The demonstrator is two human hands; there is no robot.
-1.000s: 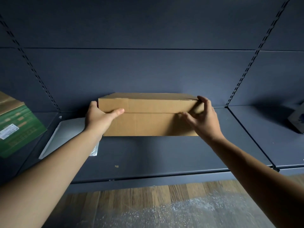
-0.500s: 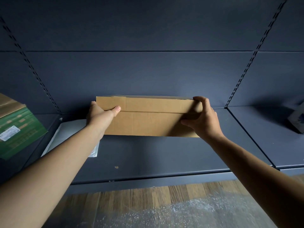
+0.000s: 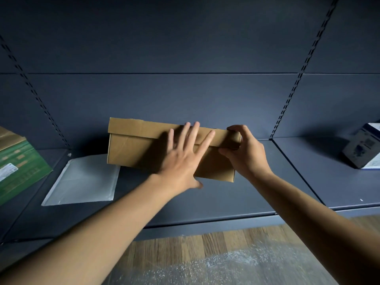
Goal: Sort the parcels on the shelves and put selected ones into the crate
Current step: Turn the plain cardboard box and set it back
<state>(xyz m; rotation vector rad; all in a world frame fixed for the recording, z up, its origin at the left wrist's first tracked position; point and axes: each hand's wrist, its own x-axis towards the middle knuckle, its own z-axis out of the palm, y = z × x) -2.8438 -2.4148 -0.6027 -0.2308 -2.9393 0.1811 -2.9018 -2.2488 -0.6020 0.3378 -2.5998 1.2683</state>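
Dark blue-grey back panel (image 3: 185, 38) fills upper frame; slotted uprights (image 3: 296, 79) left and right. Matching shelf (image 3: 205, 202) mid-frame. Wood-plank floor (image 3: 216, 241) at bottom, clear plastic sheeting (image 3: 226, 268) over it. Light dim.

Brown cardboard parcel (image 3: 133, 149) – lidded (slightly skewed) – sits on the shelf (image 3: 267, 192).

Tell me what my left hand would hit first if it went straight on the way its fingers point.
Most likely the front of the brown cardboard box, near its lid edge; the left hand is spread open before it, depth unclear.
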